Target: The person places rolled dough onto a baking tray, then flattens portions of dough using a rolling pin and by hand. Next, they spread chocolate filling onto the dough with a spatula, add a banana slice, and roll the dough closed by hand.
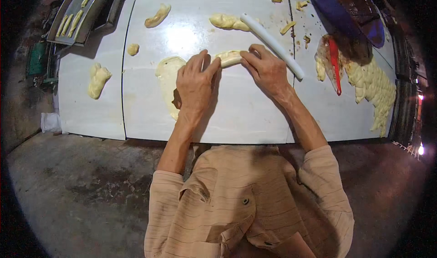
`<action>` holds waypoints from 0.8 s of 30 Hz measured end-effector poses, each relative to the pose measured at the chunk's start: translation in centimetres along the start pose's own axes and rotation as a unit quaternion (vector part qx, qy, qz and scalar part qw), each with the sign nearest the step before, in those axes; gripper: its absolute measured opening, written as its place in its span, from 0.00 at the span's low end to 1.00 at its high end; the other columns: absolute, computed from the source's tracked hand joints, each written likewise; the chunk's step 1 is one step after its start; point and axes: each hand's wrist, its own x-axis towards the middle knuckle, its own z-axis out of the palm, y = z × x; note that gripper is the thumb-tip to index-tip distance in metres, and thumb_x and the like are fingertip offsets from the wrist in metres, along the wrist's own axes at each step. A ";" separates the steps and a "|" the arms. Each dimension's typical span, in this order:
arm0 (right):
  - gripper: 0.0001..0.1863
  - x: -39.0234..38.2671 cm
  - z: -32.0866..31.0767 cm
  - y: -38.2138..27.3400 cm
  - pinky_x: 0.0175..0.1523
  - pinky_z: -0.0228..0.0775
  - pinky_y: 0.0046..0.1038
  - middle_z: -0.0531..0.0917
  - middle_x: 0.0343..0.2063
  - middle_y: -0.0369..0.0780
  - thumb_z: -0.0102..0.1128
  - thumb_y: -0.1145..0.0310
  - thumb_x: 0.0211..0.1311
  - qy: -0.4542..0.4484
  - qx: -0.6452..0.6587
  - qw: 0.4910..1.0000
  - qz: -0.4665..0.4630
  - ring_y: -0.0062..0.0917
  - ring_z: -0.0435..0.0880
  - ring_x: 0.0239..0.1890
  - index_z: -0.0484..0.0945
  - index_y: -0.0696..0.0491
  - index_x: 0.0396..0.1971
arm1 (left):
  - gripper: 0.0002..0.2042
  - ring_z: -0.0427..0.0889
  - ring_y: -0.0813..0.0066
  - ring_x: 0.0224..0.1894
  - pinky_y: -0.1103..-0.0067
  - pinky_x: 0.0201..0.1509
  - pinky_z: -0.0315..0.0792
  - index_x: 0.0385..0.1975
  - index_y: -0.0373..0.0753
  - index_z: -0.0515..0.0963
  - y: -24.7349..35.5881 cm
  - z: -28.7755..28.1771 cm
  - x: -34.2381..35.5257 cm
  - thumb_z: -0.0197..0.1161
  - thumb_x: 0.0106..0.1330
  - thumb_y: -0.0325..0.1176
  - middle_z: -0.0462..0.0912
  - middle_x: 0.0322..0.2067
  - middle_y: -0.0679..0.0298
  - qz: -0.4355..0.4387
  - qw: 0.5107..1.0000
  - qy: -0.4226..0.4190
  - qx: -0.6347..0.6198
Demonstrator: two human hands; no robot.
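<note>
A: Both hands press flat, fingers spread, gripping nothing: left hand (195, 86) and right hand (266, 69) on the dough roll (229, 58).

B: Uneven pressure could tear it; at one o'clock, the white rolling pin (273, 45) might get knocked.

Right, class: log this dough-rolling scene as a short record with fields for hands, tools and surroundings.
left hand: flat on the flattened dough sheet
right hand: fingers on the dough roll
rolling pin: white, lying beyond the right hand
scraper: red, at right
cut dough pile: far right
tray: top left, holding dough sticks
surface: white board
</note>
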 end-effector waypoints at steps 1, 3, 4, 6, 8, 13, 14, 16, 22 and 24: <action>0.16 0.5 0.2 -0.1 0.36 0.80 0.31 0.83 0.40 0.39 0.71 0.67 0.60 0.039 0.005 0.999 -0.011 0.29 0.86 0.34 0.84 0.50 0.48 | 0.13 0.83 0.53 0.52 0.61 0.58 0.74 0.45 0.48 0.85 -0.1 -0.1 0.5 0.73 0.61 0.33 0.84 0.51 0.53 -0.006 1.000 0.008 -0.024; 0.14 0.7 -0.1 -0.2 0.35 0.79 0.30 0.84 0.39 0.39 0.70 0.66 0.63 0.057 0.025 0.998 -0.031 0.28 0.86 0.33 0.86 0.49 0.48 | 0.12 0.83 0.54 0.52 0.61 0.57 0.74 0.45 0.47 0.85 -0.7 -0.2 0.6 0.72 0.62 0.33 0.84 0.51 0.53 0.029 0.999 0.018 -0.028; 0.14 0.5 0.0 -0.1 0.35 0.79 0.30 0.84 0.39 0.39 0.70 0.66 0.63 0.055 0.026 0.998 -0.030 0.28 0.86 0.33 0.86 0.49 0.48 | 0.11 0.83 0.55 0.51 0.61 0.57 0.74 0.45 0.47 0.85 -0.7 -0.4 0.5 0.71 0.63 0.33 0.84 0.52 0.53 0.062 0.997 0.027 -0.030; 0.15 0.1 0.4 0.4 0.37 0.80 0.32 0.83 0.42 0.39 0.69 0.70 0.58 0.032 -0.016 0.998 -0.058 0.30 0.86 0.37 0.83 0.49 0.46 | 0.13 0.80 0.61 0.56 0.59 0.60 0.70 0.50 0.48 0.83 0.0 -0.5 0.5 0.67 0.67 0.36 0.81 0.55 0.60 0.055 0.998 -0.023 -0.009; 0.15 1.1 0.5 0.2 0.38 0.80 0.32 0.83 0.43 0.39 0.69 0.70 0.58 0.014 -0.020 0.999 -0.021 0.31 0.87 0.38 0.83 0.49 0.46 | 0.12 0.82 0.56 0.54 0.58 0.60 0.71 0.48 0.47 0.85 0.3 -0.4 1.3 0.68 0.65 0.33 0.83 0.54 0.53 -0.004 0.998 -0.054 -0.017; 0.16 1.4 0.6 0.2 0.45 0.76 0.34 0.83 0.46 0.38 0.68 0.64 0.62 0.041 -0.022 0.999 -0.025 0.31 0.84 0.45 0.82 0.47 0.50 | 0.15 0.76 0.59 0.61 0.53 0.67 0.64 0.54 0.46 0.81 -1.3 0.4 1.6 0.65 0.70 0.38 0.79 0.56 0.58 -0.009 0.998 -0.043 -0.045; 0.18 0.9 0.4 0.3 0.50 0.74 0.36 0.82 0.47 0.38 0.68 0.63 0.63 0.016 -0.036 0.998 -0.042 0.31 0.82 0.48 0.82 0.47 0.52 | 0.15 0.76 0.59 0.61 0.53 0.67 0.64 0.54 0.46 0.81 -1.3 0.5 1.6 0.65 0.70 0.38 0.79 0.56 0.58 -0.009 0.998 -0.045 -0.046; 0.19 0.8 0.5 0.5 0.54 0.71 0.39 0.82 0.49 0.38 0.67 0.62 0.63 -0.009 -0.050 0.997 -0.057 0.31 0.80 0.52 0.81 0.46 0.54 | 0.15 0.75 0.58 0.61 0.54 0.67 0.64 0.54 0.46 0.81 -0.9 0.8 1.8 0.65 0.69 0.39 0.79 0.55 0.58 0.026 0.996 -0.080 -0.024; 0.12 3.5 0.1 0.6 0.47 0.73 0.36 0.82 0.37 0.39 0.66 0.66 0.65 -0.061 -0.011 0.997 -0.038 0.34 0.81 0.42 0.82 0.52 0.45 | 0.09 0.74 0.54 0.62 0.56 0.66 0.64 0.41 0.40 0.83 -1.7 0.9 3.6 0.70 0.63 0.32 0.80 0.50 0.60 0.040 0.994 -0.055 -0.080; 0.07 3.6 -0.5 0.7 0.44 0.74 0.37 0.82 0.32 0.40 0.63 0.67 0.64 -0.030 0.023 0.997 -0.061 0.34 0.83 0.38 0.82 0.54 0.37 | 0.09 0.74 0.55 0.64 0.57 0.68 0.66 0.40 0.40 0.84 -2.1 0.3 3.8 0.71 0.61 0.30 0.81 0.55 0.56 0.034 0.991 -0.098 -0.087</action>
